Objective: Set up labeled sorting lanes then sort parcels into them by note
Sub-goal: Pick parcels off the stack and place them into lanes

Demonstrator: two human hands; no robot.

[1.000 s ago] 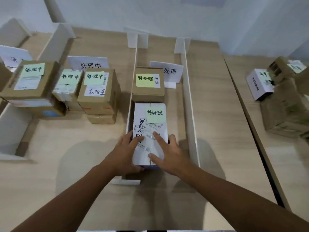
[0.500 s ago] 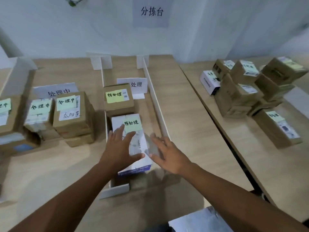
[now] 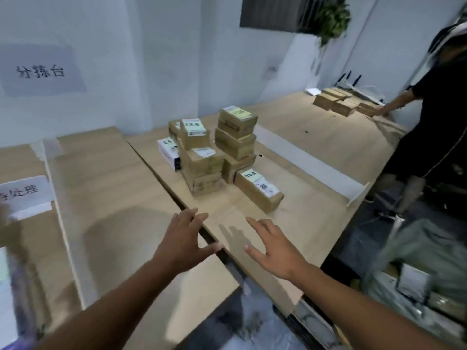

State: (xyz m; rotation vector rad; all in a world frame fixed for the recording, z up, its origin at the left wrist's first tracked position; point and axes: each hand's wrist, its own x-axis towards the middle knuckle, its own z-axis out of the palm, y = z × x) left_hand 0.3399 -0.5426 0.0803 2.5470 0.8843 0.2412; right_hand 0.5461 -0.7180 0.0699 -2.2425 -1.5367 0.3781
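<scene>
A pile of cardboard parcels (image 3: 214, 152) with green and white notes stands on the right table. One long brown parcel (image 3: 259, 192) with a green note lies nearest me, at the pile's front right. A white parcel (image 3: 168, 152) sits at the pile's left. My left hand (image 3: 183, 242) hovers with fingers spread over the gap between the two tables, holding nothing. My right hand (image 3: 273, 245) hovers over the right table, fingers straight, empty. At the far left a white lane label (image 3: 25, 195) and a white lane divider (image 3: 63, 223) show.
A second person (image 3: 429, 117) stands at the far right, touching other parcels (image 3: 338, 102) at the back. A long white divider strip (image 3: 310, 162) lies on the right table. A dark gap (image 3: 177, 198) separates the tables. A grey bag (image 3: 424, 263) sits low right.
My view has swung right, away from the sorting lane. Both hands have let go of the white parcel in the lane and now hover, empty, toward the parcel pile.
</scene>
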